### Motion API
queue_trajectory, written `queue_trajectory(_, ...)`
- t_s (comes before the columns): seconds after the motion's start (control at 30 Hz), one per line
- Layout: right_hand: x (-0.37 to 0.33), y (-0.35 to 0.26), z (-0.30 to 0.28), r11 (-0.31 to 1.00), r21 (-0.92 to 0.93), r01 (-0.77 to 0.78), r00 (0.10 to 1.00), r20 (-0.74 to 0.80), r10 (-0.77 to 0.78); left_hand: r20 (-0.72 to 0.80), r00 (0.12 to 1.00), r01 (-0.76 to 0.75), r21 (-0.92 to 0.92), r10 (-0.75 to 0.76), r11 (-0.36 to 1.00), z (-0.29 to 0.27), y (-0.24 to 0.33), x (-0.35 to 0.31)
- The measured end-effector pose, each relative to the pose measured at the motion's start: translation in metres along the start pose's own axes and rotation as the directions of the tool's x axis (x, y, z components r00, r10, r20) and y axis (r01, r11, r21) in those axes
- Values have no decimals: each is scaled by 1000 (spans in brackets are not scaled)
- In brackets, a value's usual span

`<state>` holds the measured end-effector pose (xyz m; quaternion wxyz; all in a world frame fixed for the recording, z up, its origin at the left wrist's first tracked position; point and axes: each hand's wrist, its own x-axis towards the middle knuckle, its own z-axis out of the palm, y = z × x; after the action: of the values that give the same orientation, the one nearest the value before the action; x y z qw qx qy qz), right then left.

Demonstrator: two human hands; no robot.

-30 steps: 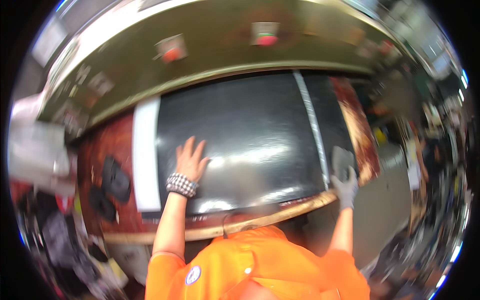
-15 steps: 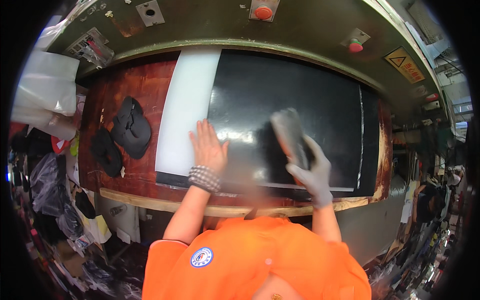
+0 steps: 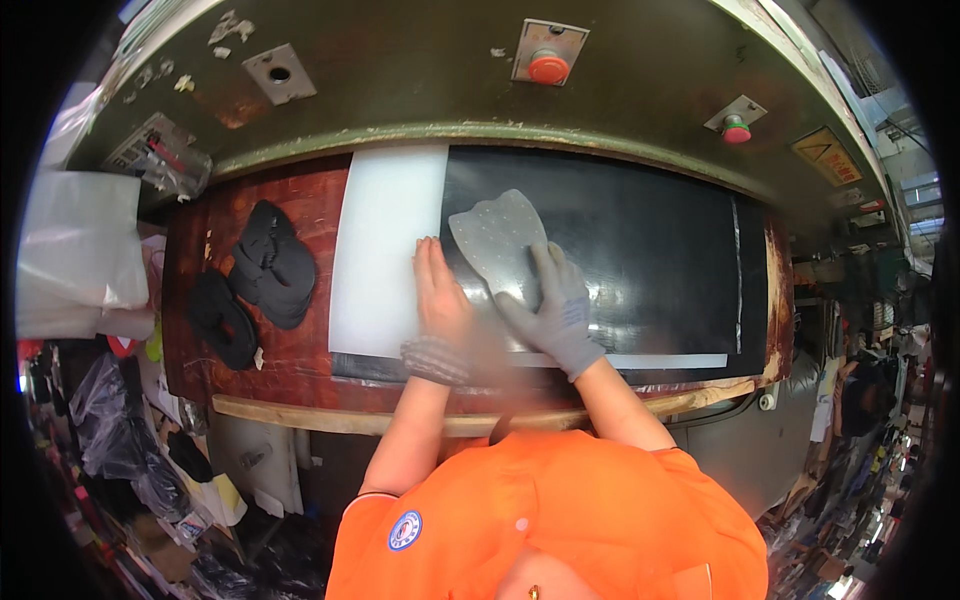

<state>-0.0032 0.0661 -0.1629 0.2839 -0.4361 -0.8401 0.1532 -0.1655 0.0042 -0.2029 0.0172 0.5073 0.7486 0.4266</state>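
Observation:
A grey, wavy-edged plate with pale dots (image 3: pixel 495 232), shaped like a cutting die, lies on or just over the black sheet (image 3: pixel 650 240), close to its left edge. Gripping its near right side is my right hand (image 3: pixel 558 315) in a grey glove, thumb at the near edge and fingers along the right. My bare left hand (image 3: pixel 440 300) is held with fingers stretched out where the white sheet (image 3: pixel 385 250) meets the black one. A checked band (image 3: pixel 436 361) circles the left wrist. Whether the plate rests fully flat I cannot tell.
Two black padded pieces (image 3: pixel 272 265) lie on the red-brown board (image 3: pixel 325 200) at left. Beyond rises a green machine beam (image 3: pixel 400 90) with red push buttons (image 3: pixel 548 68). A wooden strip (image 3: pixel 310 415) edges the near side. Clear plastic bags (image 3: pixel 100 400) hang at left.
My right hand has brought the plate leftward, from upright and tilted to lying flatter near the black sheet's left edge. My left hand stays by the sheets' seam; the whole view has shifted slightly.

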Motion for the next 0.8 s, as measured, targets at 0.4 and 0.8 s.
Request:
queue_trajectory(0.4, 165, 203, -174, 992, -49, -114, 778, -626, 59, 99, 995, 8, 138, -22, 990, -14, -3, 23)
queue_trajectory(0.8, 174, 241, -139, 952, 33, -303, 653, -721, 233, 40, 966, -257, 118, 254, 959, 63, -32, 149)
